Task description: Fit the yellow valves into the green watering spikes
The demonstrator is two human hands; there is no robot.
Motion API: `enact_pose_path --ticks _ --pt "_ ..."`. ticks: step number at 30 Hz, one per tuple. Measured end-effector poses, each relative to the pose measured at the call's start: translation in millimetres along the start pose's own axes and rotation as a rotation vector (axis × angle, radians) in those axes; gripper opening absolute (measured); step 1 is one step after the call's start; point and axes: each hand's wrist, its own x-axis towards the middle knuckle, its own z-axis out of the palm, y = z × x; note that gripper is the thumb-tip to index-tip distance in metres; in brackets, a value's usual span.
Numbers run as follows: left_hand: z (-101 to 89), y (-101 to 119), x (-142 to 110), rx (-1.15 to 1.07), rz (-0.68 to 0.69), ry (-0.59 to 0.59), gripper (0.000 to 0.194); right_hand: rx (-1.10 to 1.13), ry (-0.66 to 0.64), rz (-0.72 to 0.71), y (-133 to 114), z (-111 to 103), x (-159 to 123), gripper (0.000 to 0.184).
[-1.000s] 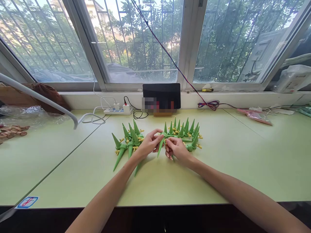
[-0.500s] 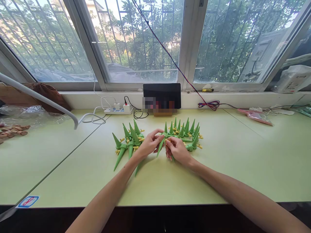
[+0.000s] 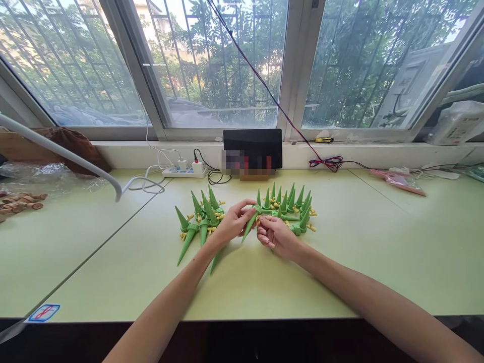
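My left hand [image 3: 237,220] is closed around a green plastic spike [image 3: 249,226], its long tip slanting down and to the left. With thumb and fingertips, my right hand [image 3: 279,234] pinches a small yellow valve [image 3: 258,220] against the side of that spike; its exact fit is hidden by the fingers. To the left lies a cluster of green spikes [image 3: 188,242] with yellow valves, some upright and some lying down. A second group of green spikes [image 3: 291,201], also with yellow valves, stands behind and right of my hands.
A dark tablet [image 3: 252,148] leans at the windowsill, beside a white power strip [image 3: 184,172] with cables. A white curved arm [image 3: 68,149] crosses the left side. Brown wooden-looking pieces [image 3: 22,204] lie far left, a pink packet [image 3: 401,181] at the right back.
My right hand's lower fingers have shifted and curled upward, and a green tip seen below them before no longer shows. The spike in my left hand has tilted slightly.
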Motion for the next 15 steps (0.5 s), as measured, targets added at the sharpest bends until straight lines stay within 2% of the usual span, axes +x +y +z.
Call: enact_pose_path --ticks 4,7,10,15 --pt "0.7 1.3 -0.3 0.011 -0.020 0.022 0.045 0.000 -0.014 0.032 -0.2 -0.9 0.1 0.038" --pt "1.2 1.1 -0.5 0.005 -0.032 0.034 0.046 -0.065 -0.003 -0.012 1.2 0.4 0.1 0.044" --pt "1.1 0.5 -0.7 -0.012 -0.040 0.032 0.047 -0.203 0.031 -0.111 3.6 1.0 -0.3 0.045" --pt "0.3 -0.9 -0.6 -0.021 -0.040 0.012 0.048 -0.567 0.093 -0.313 5.9 -0.8 -2.1 0.038"
